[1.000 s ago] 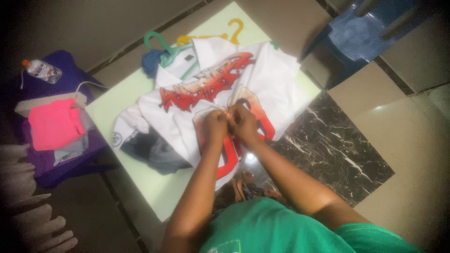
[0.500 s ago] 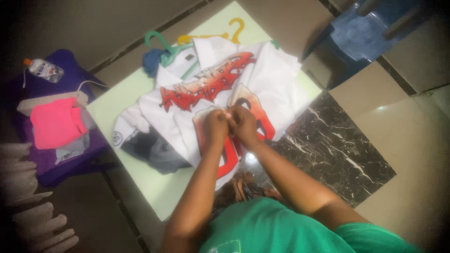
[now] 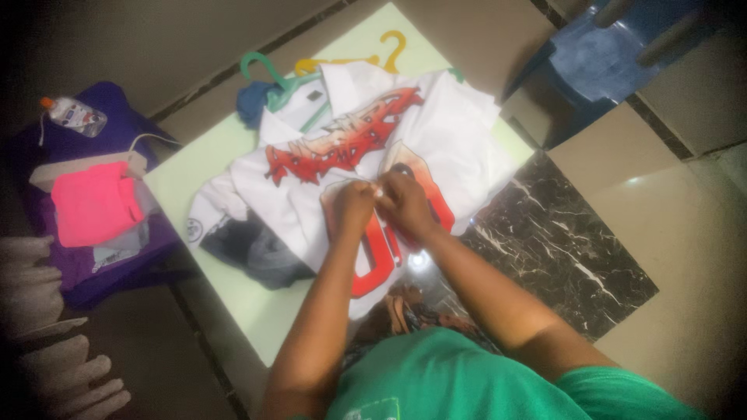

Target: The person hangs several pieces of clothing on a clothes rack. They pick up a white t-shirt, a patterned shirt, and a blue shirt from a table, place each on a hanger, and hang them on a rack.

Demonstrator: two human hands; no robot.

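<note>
Because the white printed shirt (image 3: 373, 148) lies flat beneath them for support, the left hand (image 3: 352, 208) and right hand (image 3: 405, 204) meet, fingertips pinching its front fabric between them.

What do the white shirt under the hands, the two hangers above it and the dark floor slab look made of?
White shirt: thin woven or knit fabric, matte, judging by its soft folds and creases; red print on it. Both hands pinch it at the middle. Green hanger and yellow hanger: probably moulded plastic, smooth and evenly coloured. Dark slab: polished marble-like stone, white veins and a glossy glint.
</note>
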